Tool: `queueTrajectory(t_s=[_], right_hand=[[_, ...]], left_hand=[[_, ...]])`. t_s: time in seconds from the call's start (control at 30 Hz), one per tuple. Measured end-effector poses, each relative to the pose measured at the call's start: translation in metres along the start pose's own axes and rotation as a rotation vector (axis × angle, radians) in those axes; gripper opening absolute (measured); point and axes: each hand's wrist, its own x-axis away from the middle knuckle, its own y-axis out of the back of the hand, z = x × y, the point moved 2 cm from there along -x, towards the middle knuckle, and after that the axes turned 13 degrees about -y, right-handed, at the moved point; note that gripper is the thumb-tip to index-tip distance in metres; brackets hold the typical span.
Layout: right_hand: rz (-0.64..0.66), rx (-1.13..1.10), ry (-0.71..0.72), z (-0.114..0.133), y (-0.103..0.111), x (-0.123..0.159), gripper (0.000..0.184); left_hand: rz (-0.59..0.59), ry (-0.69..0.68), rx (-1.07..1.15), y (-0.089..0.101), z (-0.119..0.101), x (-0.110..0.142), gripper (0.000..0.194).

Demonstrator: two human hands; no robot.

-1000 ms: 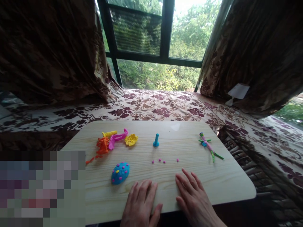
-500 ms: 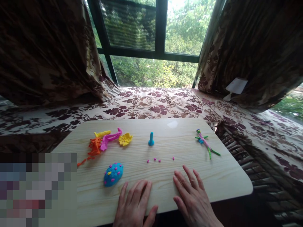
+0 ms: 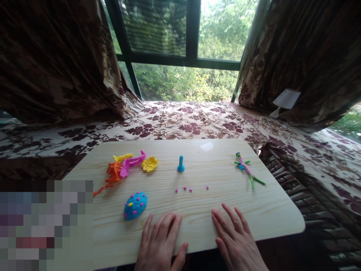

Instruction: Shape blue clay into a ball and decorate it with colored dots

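Observation:
My left hand [image 3: 160, 242] and my right hand [image 3: 238, 241] lie flat and open on the near edge of a light wooden board [image 3: 197, 210], holding nothing. Left of my left hand sits a blue clay oval [image 3: 135, 205] dotted with pink and yellow. Several tiny pink clay balls [image 3: 184, 189] lie in a row beyond my fingers. A small blue clay peg [image 3: 181, 164] stands upright behind them. At the back left are orange, pink and yellow clay pieces [image 3: 126, 167]. A thin multicoloured clay figure [image 3: 247, 170] lies at the right.
The board rests on a floral brown and cream cloth [image 3: 183, 124]. Brown patterned curtains [image 3: 50, 60] hang on both sides of a window [image 3: 180, 49] with green trees outside. A blurred-out patch [image 3: 45, 224] covers the lower left. A white tag [image 3: 286, 99] hangs on the right curtain.
The view has shifted slightly. Both hands stay flat on the board's near edge; nothing on the board has moved.

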Motion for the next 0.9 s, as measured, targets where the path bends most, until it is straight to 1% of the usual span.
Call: queueTrajectory(t_s=[0.07,0.1,0.23,0.27,0.33,0.43,0.5,0.6,0.67,0.73,0.83,0.9], right_hand=[[-0.012,-0.009,0.041,0.001,-0.001,0.002,0.050],[-0.020,-0.021,0.036,0.002,0.000,0.000,0.050],[-0.011,-0.056,-0.055,0.004,0.002,-0.013,0.047],[-0.003,-0.052,-0.058,0.003,0.002,-0.014,0.047],[-0.002,-0.031,-0.023,0.001,0.002,-0.011,0.048],[-0.031,-0.024,0.040,0.001,0.002,-0.007,0.049],[-0.050,-0.071,0.033,0.005,0.003,-0.012,0.046],[-0.032,-0.138,-0.005,0.011,0.007,-0.026,0.039],[-0.014,-0.143,-0.038,0.012,0.009,-0.030,0.036],[-0.026,-0.131,-0.050,0.012,0.010,-0.028,0.035],[-0.074,-0.120,-0.024,0.013,0.009,-0.020,0.037],[-0.066,-0.129,-0.015,0.016,0.008,-0.020,0.038]], left_hand=[[0.020,-0.006,0.000,-0.001,0.000,0.001,0.052],[0.026,-0.012,-0.003,-0.002,0.001,0.001,0.053],[0.003,-0.022,-0.012,-0.003,0.001,0.002,0.052],[-0.008,-0.010,-0.012,-0.003,0.001,0.002,0.052],[-0.009,0.001,-0.008,-0.004,0.002,0.004,0.052],[0.032,-0.007,-0.010,-0.007,0.002,0.007,0.054],[0.057,-0.017,-0.009,-0.008,0.003,0.008,0.055],[0.038,0.001,-0.011,-0.007,0.002,0.006,0.053],[0.028,-0.002,-0.014,-0.006,0.002,0.006,0.053],[0.042,-0.018,-0.015,-0.007,0.002,0.007,0.054],[0.073,-0.019,-0.014,-0.010,0.004,0.009,0.055],[0.084,-0.010,-0.013,-0.011,0.005,0.010,0.056]])
